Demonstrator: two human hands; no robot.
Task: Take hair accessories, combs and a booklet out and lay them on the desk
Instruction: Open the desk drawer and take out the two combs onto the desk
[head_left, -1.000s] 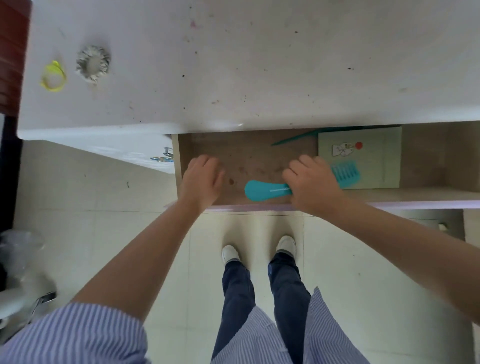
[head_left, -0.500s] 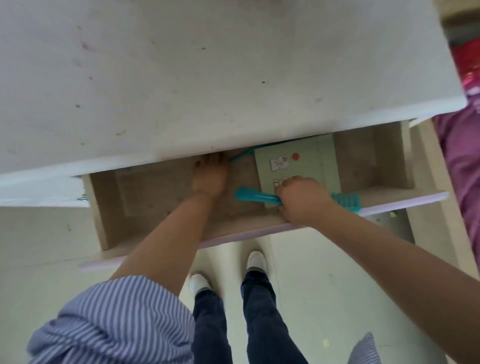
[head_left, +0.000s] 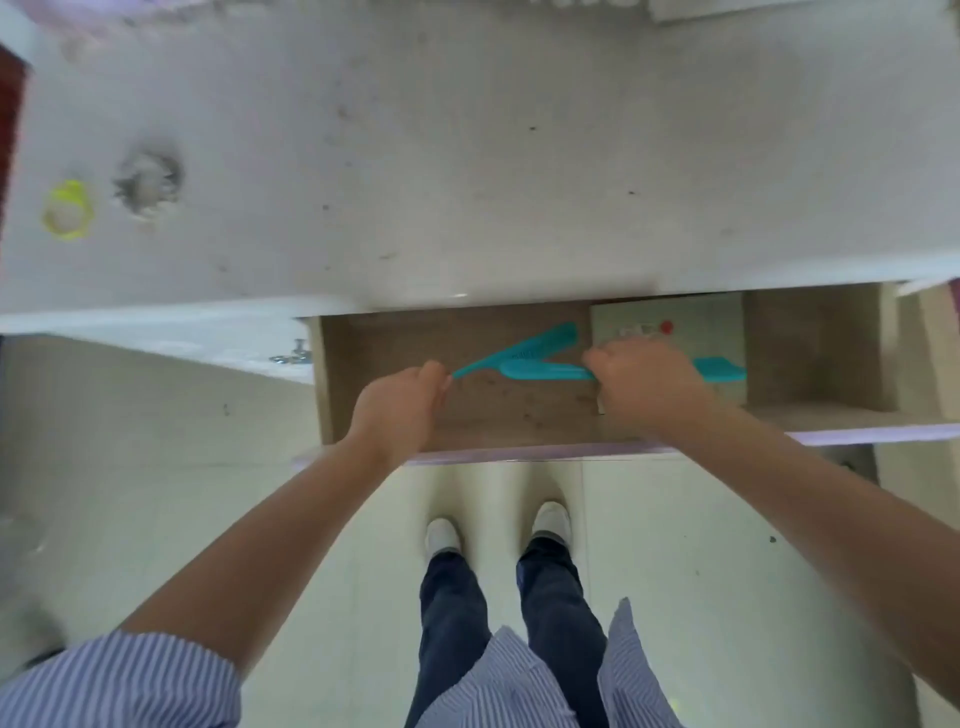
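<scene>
The desk drawer (head_left: 519, 452) stands pulled out below the white desk top (head_left: 467, 156). My left hand (head_left: 402, 410) pinches the thin handle tip of a teal tail comb (head_left: 524, 348), which slants up to the right above the drawer floor. My right hand (head_left: 644, 387) is closed around the middle of a second teal comb (head_left: 545, 371); its toothed end sticks out on the right. A pale green booklet (head_left: 670, 319) with a red dot lies in the drawer under my right hand. A yellow hair tie (head_left: 67, 210) and a grey scrunchie (head_left: 148, 182) lie at the desk's left end.
The drawer has a bare compartment (head_left: 815, 353) at the right, behind a divider. A second drawer front with a metal knob (head_left: 293, 353) sits left of the open drawer. My feet (head_left: 498, 530) stand on pale floor tiles beneath the drawer front.
My left hand has come back out from the drawer's rear with the tail comb pinched in it. My right hand still grips the other comb. The camera has tilted back to the left.
</scene>
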